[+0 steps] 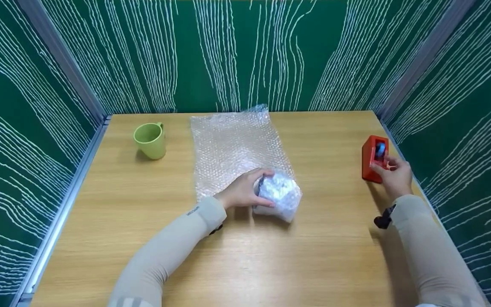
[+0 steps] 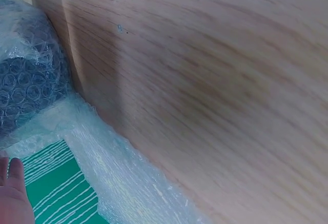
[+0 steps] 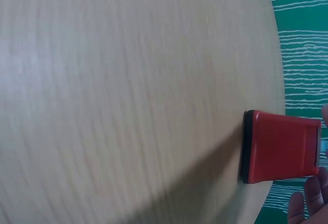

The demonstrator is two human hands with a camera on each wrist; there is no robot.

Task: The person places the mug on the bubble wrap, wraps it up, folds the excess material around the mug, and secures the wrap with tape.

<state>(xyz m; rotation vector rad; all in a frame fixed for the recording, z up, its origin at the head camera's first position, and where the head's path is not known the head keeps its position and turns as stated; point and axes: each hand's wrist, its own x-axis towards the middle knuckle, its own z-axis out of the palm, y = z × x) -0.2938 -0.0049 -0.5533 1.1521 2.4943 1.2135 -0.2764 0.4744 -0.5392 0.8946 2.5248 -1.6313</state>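
My left hand (image 1: 244, 190) grips a bundle of bubble wrap (image 1: 280, 194), thumb on its near side and fingers over the top. Something dark shows faintly through the layers, its kind hidden by the wrap. In the left wrist view the bundle (image 2: 31, 75) fills the left edge, with a few fingertips (image 2: 15, 172) below it. At the table's right side my right hand (image 1: 394, 175) has thumb and fingers curled at the near end of a red tape dispenser (image 1: 371, 157) with a blue roll. I cannot tell whether tape is between these fingers.
A flat sheet of bubble wrap (image 1: 232, 145) lies behind the bundle, towards the table's back edge. The green mug (image 1: 151, 140) stands upright at the back left. Green walls with white lines (image 1: 271, 51) enclose the wooden table (image 1: 245, 264) at the back and both sides.
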